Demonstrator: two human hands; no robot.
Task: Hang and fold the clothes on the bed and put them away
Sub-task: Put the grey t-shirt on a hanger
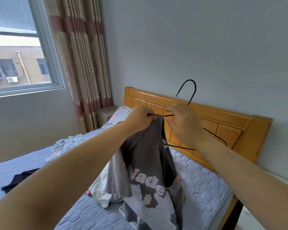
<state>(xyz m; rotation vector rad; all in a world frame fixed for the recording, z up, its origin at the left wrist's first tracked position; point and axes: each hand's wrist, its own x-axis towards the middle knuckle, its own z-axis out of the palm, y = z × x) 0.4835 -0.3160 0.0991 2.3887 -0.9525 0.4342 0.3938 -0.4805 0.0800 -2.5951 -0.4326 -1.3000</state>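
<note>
Left hand [140,117] pinches grey printed cotton T-shirt [148,176] with thin dark wire hanger [190,95] end, above bed [204,173]; right hand [184,124] fingers spread, empty; judged best: feed free hanger arm through neckline, seat shoulders evenly

Shirt [146,166] hangs above mattress [204,178], headboard [223,123] behind.

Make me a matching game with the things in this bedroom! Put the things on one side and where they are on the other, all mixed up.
Things:
1. grey T-shirt
2. black hanger
3. black garment
4. curtain

Places:
A. lying flat on the mattress, far left
B. beside the window
C. pinched at the top in the left hand's grip
D. hook up in front of the headboard, behind the right hand

Pairs: 1-C, 2-D, 3-A, 4-B
</note>
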